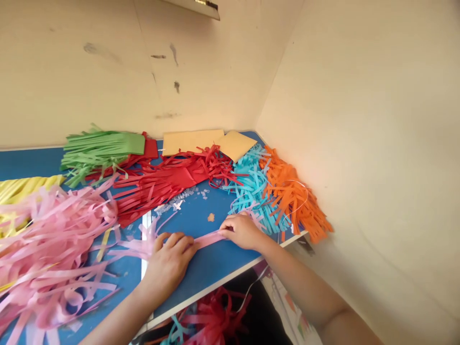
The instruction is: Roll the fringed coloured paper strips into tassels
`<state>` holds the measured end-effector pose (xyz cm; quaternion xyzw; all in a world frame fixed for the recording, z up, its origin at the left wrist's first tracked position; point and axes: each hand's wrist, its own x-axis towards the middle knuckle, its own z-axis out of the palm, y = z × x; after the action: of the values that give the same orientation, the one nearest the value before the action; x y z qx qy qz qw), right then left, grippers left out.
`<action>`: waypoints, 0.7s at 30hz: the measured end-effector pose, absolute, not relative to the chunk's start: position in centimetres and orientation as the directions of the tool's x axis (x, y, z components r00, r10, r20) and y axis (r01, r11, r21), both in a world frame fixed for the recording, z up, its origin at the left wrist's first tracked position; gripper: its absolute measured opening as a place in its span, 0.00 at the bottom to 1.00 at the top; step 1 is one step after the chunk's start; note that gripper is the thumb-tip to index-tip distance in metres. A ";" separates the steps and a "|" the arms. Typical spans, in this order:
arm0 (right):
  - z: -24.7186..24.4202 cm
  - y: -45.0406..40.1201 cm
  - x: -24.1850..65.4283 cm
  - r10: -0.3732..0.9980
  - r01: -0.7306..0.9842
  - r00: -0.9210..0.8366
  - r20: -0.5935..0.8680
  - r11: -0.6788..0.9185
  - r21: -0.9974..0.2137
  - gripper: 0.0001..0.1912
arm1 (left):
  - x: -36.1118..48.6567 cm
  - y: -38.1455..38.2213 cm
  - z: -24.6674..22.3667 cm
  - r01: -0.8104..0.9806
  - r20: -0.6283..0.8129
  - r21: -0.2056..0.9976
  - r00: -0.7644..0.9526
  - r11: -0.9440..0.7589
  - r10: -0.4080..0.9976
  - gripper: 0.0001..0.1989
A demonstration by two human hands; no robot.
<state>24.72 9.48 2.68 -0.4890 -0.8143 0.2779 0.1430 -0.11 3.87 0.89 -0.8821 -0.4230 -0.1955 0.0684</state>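
Observation:
A narrow pink tissue paper strip (209,239) stretches between my two hands, low over the blue table. My left hand (170,261) has its fingers curled over the left end, and fringed pink ends spread out beyond it. At the other end, my right hand (241,231) pinches the strip between thumb and fingers, with more pink fringe showing behind it. Left of my hands lies a large heap of pink fringed paper (53,244). Red fringed paper (179,179) lies behind them, and blue fringed paper (257,187) is just past my right hand.
Green fringe (104,148) and folded yellow-orange paper (192,142) lie along the back wall. Orange fringe (293,191) hangs over the right edge of the blue table (223,258). Yellow fringe (32,187) is at far left. Red fringe (219,316) shows below the front edge.

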 end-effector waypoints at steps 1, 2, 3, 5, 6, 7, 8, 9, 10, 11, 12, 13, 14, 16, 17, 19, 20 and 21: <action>2.6 9.5 24.8 0.876 0.722 -0.480 -0.039 0.370 -0.585 0.08 | -0.1 3.9 0.8 0.760 0.407 0.060 0.574 -0.648 0.711 0.17; 2.6 9.5 24.8 0.878 0.731 -0.477 -0.042 0.370 -0.573 0.09 | -0.1 3.9 0.8 0.751 0.410 0.071 0.578 -0.657 0.705 0.17; 2.6 9.4 24.8 0.885 0.749 -0.464 -0.039 0.368 -0.551 0.10 | -0.2 3.9 0.8 0.745 0.411 0.076 0.583 -0.663 0.701 0.17; 2.6 9.1 24.5 0.923 0.813 -0.384 0.029 0.353 -0.462 0.10 | -0.3 4.1 0.8 0.736 0.406 0.076 0.594 -0.673 0.695 0.17; 2.6 8.7 24.3 0.932 0.839 -0.347 0.106 0.359 -0.410 0.09 | -0.4 4.1 0.8 0.733 0.402 0.078 0.597 -0.676 0.694 0.17; 2.5 8.3 24.1 0.914 0.842 -0.351 0.202 0.402 -0.360 0.07 | -0.4 4.1 0.9 0.731 0.399 0.081 0.599 -0.677 0.694 0.17; 2.4 7.9 23.8 0.866 0.816 -0.405 0.292 0.487 -0.311 0.06 | -0.4 4.1 0.9 0.731 0.396 0.085 0.599 -0.677 0.696 0.16; 2.1 7.5 23.5 0.790 0.759 -0.499 0.357 0.597 -0.259 0.05 | -0.3 4.1 0.9 0.733 0.392 0.094 0.595 -0.674 0.701 0.16; 1.8 7.1 23.2 0.697 0.680 -0.603 0.388 0.703 -0.207 0.06 | -0.2 4.1 0.9 0.737 0.388 0.106 0.588 -0.668 0.710 0.15; 1.5 6.9 22.9 0.607 0.601 -0.692 0.391 0.784 -0.155 0.07 | 0.0 4.1 1.0 0.742 0.383 0.121 0.578 -0.660 0.720 0.14; 1.1 6.9 22.7 0.541 0.547 -0.750 0.380 0.831 -0.103 0.09 | 0.1 4.1 1.0 0.749 0.380 0.135 0.566 -0.649 0.732 0.12; 0.8 7.0 22.5 0.505 0.524 -0.783 0.364 0.850 -0.052 0.10 | 0.3 4.1 1.1 0.755 0.377 0.149 0.554 -0.638 0.743 0.11; 0.5 7.2 22.4 0.487 0.517 -0.800 0.350 0.856 -0.008 0.11 | 0.4 4.1 1.1 0.761 0.374 0.159 0.543 -0.629 0.752 0.10; 0.2 7.8 22.3 0.473 0.508 -0.815 0.336 0.861 0.020 0.12 | 0.7 4.2 1.1 0.771 0.376 0.167 0.526 -0.614 0.763 0.08; 0.2 8.1 22.2 0.485 0.514 -0.808 0.335 0.858 -0.002 0.12 | 0.8 4.2 1.0 0.776 0.381 0.166 0.518 -0.608 0.766 0.08; 0.3 8.4 22.0 0.552 0.561 -0.761 0.341 0.824 -0.082 0.12 | 0.9 4.4 0.8 0.782 0.402 0.156 0.507 -0.603 0.762 0.07; 0.5 8.4 21.9 0.581 0.581 -0.737 0.345 0.806 -0.115 0.11 | 0.9 4.4 0.7 0.784 0.419 0.147 0.503 -0.603 0.756 0.07; 0.5 8.3 21.7 0.592 0.590 -0.726 0.349 0.798 -0.126 0.09 | 0.9 4.4 0.5 0.786 0.437 0.137 0.499 -0.603 0.748 0.08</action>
<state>21.74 8.29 0.52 -0.3181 -0.9290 0.0029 0.1889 0.88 4.44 0.54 -0.8647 -0.4435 -0.2323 0.0401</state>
